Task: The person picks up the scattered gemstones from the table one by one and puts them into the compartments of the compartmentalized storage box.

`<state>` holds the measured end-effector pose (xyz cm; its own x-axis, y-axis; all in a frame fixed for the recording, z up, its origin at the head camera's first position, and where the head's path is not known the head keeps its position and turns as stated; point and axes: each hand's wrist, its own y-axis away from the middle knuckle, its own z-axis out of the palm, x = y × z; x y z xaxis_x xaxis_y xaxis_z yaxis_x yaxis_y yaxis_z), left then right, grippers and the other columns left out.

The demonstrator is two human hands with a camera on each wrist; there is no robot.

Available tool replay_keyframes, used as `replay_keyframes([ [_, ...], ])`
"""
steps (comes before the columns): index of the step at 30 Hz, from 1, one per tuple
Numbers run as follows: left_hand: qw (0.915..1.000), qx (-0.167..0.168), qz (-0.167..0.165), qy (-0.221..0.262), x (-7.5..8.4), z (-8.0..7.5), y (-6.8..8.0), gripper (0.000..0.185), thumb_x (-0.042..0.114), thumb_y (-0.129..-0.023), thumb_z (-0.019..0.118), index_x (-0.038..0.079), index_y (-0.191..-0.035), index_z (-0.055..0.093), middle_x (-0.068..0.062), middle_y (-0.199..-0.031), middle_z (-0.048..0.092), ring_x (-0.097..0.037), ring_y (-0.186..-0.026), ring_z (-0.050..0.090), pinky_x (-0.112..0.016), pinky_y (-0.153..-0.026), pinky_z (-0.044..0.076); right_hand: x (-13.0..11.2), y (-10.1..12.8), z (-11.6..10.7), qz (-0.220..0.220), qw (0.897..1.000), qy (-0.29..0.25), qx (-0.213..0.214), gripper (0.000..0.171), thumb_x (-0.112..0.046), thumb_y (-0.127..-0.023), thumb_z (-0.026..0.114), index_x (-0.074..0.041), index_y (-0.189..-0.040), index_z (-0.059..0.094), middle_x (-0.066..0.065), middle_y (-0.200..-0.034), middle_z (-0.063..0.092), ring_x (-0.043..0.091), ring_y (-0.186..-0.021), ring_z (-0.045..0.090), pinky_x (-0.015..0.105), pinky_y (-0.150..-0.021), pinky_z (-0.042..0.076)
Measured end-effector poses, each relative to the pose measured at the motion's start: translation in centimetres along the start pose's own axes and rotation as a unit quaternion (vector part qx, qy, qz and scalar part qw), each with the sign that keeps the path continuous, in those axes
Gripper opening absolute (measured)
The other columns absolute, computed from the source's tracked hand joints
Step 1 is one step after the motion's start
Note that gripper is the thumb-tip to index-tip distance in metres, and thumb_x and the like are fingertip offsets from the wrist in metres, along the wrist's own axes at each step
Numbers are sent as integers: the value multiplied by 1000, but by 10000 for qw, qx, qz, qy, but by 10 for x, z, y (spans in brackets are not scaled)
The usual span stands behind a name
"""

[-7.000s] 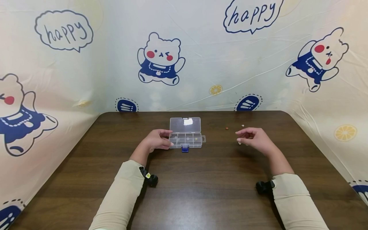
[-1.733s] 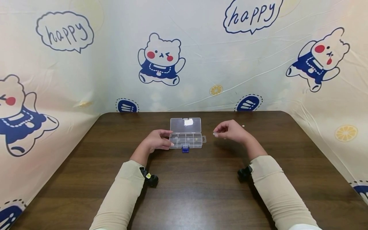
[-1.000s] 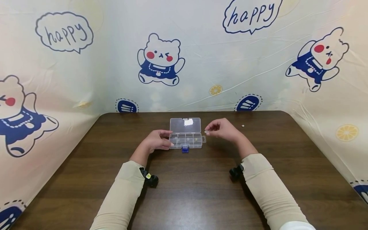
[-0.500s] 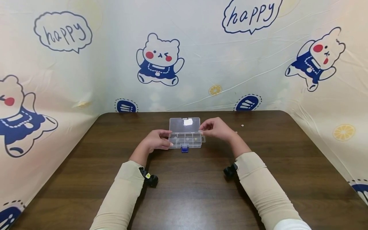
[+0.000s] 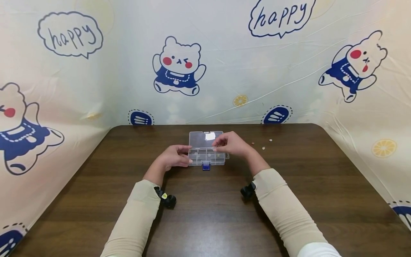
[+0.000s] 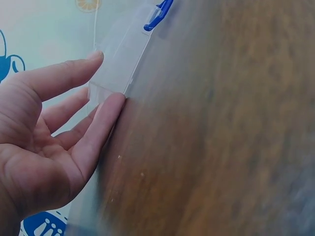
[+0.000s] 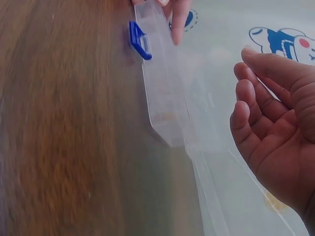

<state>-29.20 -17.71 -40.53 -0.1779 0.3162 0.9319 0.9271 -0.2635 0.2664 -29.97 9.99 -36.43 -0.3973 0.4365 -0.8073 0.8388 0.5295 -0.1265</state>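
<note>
A clear compartment box [image 5: 210, 162] lies mid-table with its lid [image 5: 201, 137] folded open behind and a blue latch [image 5: 206, 166] in front. My left hand [image 5: 174, 157] holds the box's left end between thumb and fingers; the left wrist view shows that hand [image 6: 49, 132] against the box [image 6: 123, 59]. My right hand [image 5: 229, 144] hovers over the box's right compartments, thumb and forefinger pinched together. The small white bead it carries is too small to make out. In the right wrist view its curled fingers [image 7: 275, 123] hang above the box [image 7: 165, 98].
A few loose beads lie right of the box: a reddish one [image 5: 253, 143], a pale one [image 5: 263, 147] and a white one [image 5: 270, 140]. The brown table [image 5: 205, 221] is walled by a printed cloth backdrop [image 5: 205, 71] on three sides.
My right hand has travelled left from the loose beads to above the box, fingers kept pinched. The left hand and the box have not moved.
</note>
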Motion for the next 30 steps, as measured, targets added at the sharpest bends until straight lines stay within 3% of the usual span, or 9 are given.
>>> replay_keyframes([
  [9,9997,-209,-11,111,1,-3,1,73,-9,-77,76,4,-142,48,-24,-122,58,-25,-92,63,-37,-81,57,-6,-8,11,-118,9999,-70,-103,11,-6,-85,76,-3,-95,73,4,-84,67,22,-77,57,30,-69,53],
  [23,9988,-430,-48,211,0,-6,3,73,-10,-80,73,5,-145,45,-24,-129,53,-28,-101,59,-37,-84,56,-10,-22,22,30,9994,88,-322,10,-10,-84,77,-10,-94,74,3,-85,67,21,-80,57,29,-72,54],
  [30,9988,-473,-34,156,2,-6,2,72,-9,-80,73,4,-145,45,-23,-131,52,-29,-103,59,-37,-85,56,-15,-32,27,-106,9985,137,-524,10,-8,-84,77,-9,-94,74,2,-85,67,20,-80,58,28,-71,54],
])
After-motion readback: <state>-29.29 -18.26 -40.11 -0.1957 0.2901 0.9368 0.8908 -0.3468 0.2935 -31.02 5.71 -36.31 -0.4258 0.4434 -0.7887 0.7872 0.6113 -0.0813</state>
